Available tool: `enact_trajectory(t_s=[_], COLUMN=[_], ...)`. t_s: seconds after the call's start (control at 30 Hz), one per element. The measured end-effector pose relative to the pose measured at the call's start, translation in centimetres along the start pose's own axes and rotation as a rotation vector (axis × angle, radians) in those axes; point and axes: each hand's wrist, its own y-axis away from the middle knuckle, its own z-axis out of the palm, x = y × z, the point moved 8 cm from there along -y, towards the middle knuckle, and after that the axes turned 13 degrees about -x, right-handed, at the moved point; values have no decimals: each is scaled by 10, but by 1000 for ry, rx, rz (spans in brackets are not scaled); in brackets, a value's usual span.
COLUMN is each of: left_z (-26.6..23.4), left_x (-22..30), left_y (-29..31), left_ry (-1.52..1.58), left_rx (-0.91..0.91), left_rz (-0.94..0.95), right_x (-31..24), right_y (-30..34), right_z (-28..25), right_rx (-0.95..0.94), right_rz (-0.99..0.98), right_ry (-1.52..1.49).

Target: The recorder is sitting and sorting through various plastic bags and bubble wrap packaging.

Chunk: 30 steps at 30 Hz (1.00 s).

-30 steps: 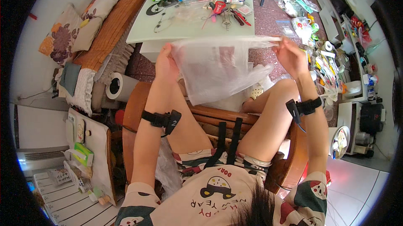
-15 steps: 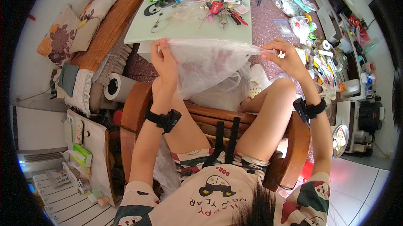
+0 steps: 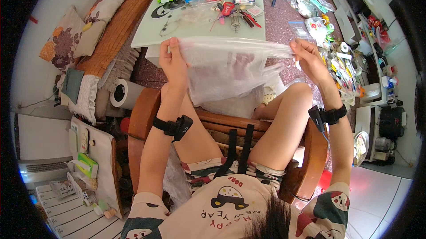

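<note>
A clear plastic bag (image 3: 226,68) is stretched between my hands above my knees, its upper edge drawn nearly straight. My left hand (image 3: 174,61) is closed on the bag's left corner, fingertips pinched at the top. At the other end my right hand (image 3: 308,59) pinches the gathered right corner between thumb and fingers. The lower part of the bag hangs down in loose folds, and more crumpled clear plastic lies below it between my legs.
Ahead stands a glass-topped table (image 3: 199,37) with scissors, a red tool (image 3: 228,8), small boxes and plastic wrapping. A wooden chair (image 3: 144,110) surrounds me. Many packages (image 3: 341,72) lie on the floor at right. A white roll (image 3: 126,92) stands at left.
My right hand has moved slightly right and pulled the bag's right corner outward. The upper edge is now wider and tauter. My left hand has barely moved.
</note>
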Motion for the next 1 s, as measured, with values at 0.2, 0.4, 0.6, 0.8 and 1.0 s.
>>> enact_trajectory(t_s=[0.2,0.4,0.6,0.8,1.0], left_z=[-3,13,21,13,16], left_x=[-4,18,30,23,12], left_y=[-2,1,5,8,12], left_ry=[15,-50,-51,-82,6], left_rx=[23,-57,-103,-105,-94], left_rz=[-44,87,138,107,41], right_x=[-1,-23,-9,-3,-35], right_y=[5,5,2,2,6], right_z=[-6,14,29,-2,-1], right_rx=[0,45,-54,166,362], right_rz=[144,-87,-83,-22,-193], right_ry=[326,588,543,505,1059])
